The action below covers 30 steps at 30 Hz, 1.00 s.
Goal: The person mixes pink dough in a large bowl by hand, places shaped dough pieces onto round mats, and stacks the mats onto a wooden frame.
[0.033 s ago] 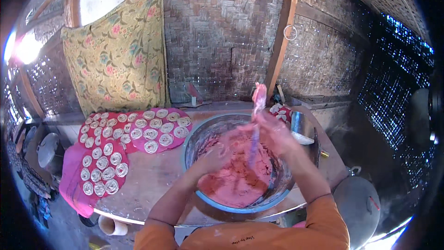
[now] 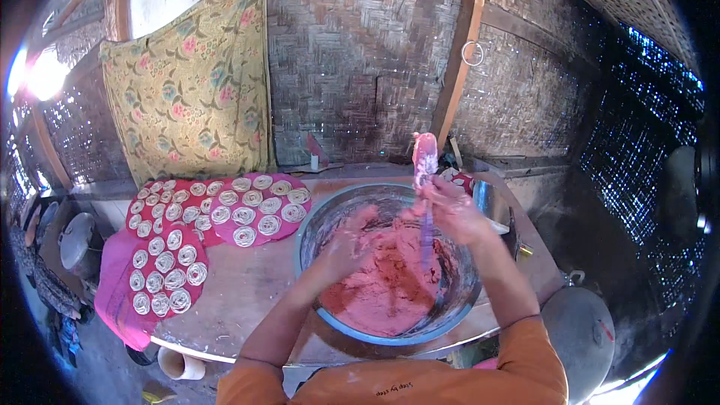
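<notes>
A blue-rimmed basin [image 2: 390,340] holds a mass of pink, floury dough [image 2: 375,311] with darker red patches. Above its right side, my right hand [image 2: 452,211] is closed round a spatula [image 2: 425,151], its pink-smeared blade pointing up and its purplish handle hanging down below the fist. My left hand [image 2: 346,244] hovers over the left part of the basin, fingers apart and somewhat blurred, with nothing seen in it. Pink dough clings to both hands.
Pale coiled rounds lie in rows on pink and red cloths [image 2: 161,262] at the table's left. A metal tin [image 2: 491,201] stands right of the basin. A large grey pot [image 2: 577,337] sits beside the table. A floral curtain [image 2: 187,90] hangs behind.
My hands have drawn apart: the left has shifted left, away from the spatula, and the right a little to the right. The spatula's blade has turned to show more of its flat side.
</notes>
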Each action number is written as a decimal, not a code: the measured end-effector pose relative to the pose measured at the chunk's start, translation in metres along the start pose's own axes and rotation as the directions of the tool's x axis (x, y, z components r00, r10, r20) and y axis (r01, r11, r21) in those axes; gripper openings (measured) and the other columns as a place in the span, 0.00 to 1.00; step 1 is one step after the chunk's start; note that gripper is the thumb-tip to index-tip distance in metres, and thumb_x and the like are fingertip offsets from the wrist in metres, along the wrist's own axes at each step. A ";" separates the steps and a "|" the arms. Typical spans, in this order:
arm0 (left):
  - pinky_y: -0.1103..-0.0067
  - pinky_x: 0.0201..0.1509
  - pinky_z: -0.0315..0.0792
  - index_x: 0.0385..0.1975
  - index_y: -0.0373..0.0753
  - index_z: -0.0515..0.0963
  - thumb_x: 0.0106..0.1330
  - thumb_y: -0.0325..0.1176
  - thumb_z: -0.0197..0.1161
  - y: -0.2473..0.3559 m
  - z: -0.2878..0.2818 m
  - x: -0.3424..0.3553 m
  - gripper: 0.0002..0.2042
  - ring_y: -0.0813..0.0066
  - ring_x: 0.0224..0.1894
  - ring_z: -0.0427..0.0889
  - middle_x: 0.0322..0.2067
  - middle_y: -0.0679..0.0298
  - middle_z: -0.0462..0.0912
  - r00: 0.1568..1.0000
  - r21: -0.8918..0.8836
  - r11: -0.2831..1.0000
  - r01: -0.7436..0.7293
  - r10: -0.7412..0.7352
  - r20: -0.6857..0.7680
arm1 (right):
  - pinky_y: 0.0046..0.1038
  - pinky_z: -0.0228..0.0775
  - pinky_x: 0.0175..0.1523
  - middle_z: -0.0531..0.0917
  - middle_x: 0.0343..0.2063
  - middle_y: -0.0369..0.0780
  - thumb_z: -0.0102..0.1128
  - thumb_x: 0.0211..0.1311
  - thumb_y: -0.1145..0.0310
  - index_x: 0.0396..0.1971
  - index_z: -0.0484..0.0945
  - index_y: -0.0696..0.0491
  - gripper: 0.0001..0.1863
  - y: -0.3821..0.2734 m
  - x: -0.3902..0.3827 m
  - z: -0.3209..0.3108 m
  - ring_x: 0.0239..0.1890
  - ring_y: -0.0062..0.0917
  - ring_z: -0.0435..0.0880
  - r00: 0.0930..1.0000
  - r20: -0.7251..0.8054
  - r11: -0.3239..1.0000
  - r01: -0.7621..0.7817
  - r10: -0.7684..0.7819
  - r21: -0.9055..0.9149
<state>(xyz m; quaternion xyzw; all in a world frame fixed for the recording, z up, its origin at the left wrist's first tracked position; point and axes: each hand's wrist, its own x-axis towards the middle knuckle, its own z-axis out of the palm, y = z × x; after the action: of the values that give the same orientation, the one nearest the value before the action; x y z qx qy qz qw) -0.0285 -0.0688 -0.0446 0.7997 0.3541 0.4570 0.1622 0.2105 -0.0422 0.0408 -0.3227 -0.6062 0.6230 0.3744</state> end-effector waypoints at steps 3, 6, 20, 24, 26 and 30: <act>0.69 0.60 0.64 0.54 0.34 0.64 0.61 0.28 0.57 -0.009 -0.010 -0.023 0.21 0.56 0.57 0.68 0.52 0.51 0.69 0.954 0.068 0.991 0.119 -0.095 -0.284 | 0.33 0.72 0.49 0.80 0.44 0.39 0.47 0.66 0.50 0.45 0.74 0.52 0.21 -0.002 -0.002 -0.009 0.38 0.23 0.78 0.983 0.047 0.907 -0.145 0.178 -0.395; 0.66 0.59 0.63 0.54 0.32 0.63 0.58 0.25 0.58 -0.002 -0.001 -0.030 0.23 0.52 0.54 0.69 0.51 0.50 0.70 0.938 0.110 0.987 0.118 -0.075 -0.337 | 0.35 0.73 0.41 0.81 0.35 0.41 0.49 0.62 0.51 0.45 0.74 0.52 0.21 0.064 0.007 -0.031 0.33 0.30 0.80 0.898 0.134 0.433 -0.067 0.419 -0.899; 0.72 0.62 0.60 0.54 0.33 0.59 0.66 0.27 0.52 -0.023 -0.012 -0.044 0.18 0.66 0.57 0.68 0.52 0.53 0.67 0.773 -0.411 0.912 -0.017 -0.249 -0.584 | 0.38 0.72 0.34 0.82 0.33 0.41 0.49 0.56 0.63 0.38 0.79 0.47 0.13 0.051 0.020 -0.021 0.32 0.37 0.81 0.961 0.217 -0.236 0.255 0.174 -0.938; 0.72 0.63 0.59 0.54 0.34 0.59 0.67 0.25 0.50 -0.026 -0.019 -0.045 0.17 0.68 0.58 0.67 0.52 0.54 0.68 0.774 -0.562 0.824 0.072 -0.402 -0.490 | 0.40 0.73 0.36 0.83 0.31 0.43 0.50 0.54 0.65 0.35 0.81 0.48 0.12 0.104 0.083 -0.056 0.33 0.38 0.82 0.988 0.110 -0.320 0.139 0.106 -0.937; 0.73 0.63 0.58 0.54 0.34 0.60 0.68 0.25 0.49 -0.029 -0.019 -0.042 0.16 0.68 0.57 0.67 0.52 0.55 0.69 0.763 -0.617 0.785 0.042 -0.424 -0.488 | 0.40 0.74 0.37 0.83 0.30 0.44 0.52 0.52 0.64 0.34 0.82 0.47 0.12 0.118 0.115 -0.066 0.32 0.39 0.82 0.994 0.101 -0.331 0.112 0.053 -0.937; 0.74 0.63 0.59 0.54 0.34 0.60 0.68 0.27 0.49 -0.030 -0.018 -0.048 0.15 0.69 0.56 0.68 0.52 0.55 0.70 0.765 -0.648 0.757 0.082 -0.465 -0.446 | 0.39 0.74 0.37 0.82 0.27 0.46 0.54 0.48 0.65 0.35 0.82 0.49 0.14 0.161 0.149 -0.029 0.31 0.39 0.82 0.933 0.254 -0.188 0.305 0.253 -0.934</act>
<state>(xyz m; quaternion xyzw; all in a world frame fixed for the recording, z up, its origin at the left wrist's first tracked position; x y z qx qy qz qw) -0.0718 -0.0827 -0.0824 0.4631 0.3439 0.7353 0.3558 0.1470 0.1031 -0.1133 -0.3598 -0.9250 -0.0358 -0.1165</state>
